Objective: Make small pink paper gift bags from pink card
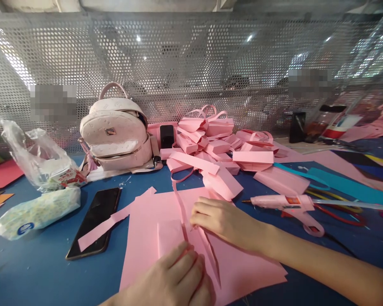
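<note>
Large pink paper sheets (140,255) lie on the blue table in front of me. My left hand (181,276), fingers curled, holds the lower right side of a folded pink paper piece (170,236). My right hand (220,221) is just above and to the right, its fingertips pinched on a narrow pink paper strip (212,255) that slants down beside my left hand. Another thin pink strip (178,199) curves down from the pile to between my hands. Fingers hide where these pieces meet.
Behind lies a pile of folded pink paper boxes (218,146). A pink glue gun (284,203) rests right, with its cord trailing. To the left are a black phone (97,221), a tissue pack (40,210), a plastic bag (41,157) and a backpack (118,131). A perforated metal screen (185,63) stands behind.
</note>
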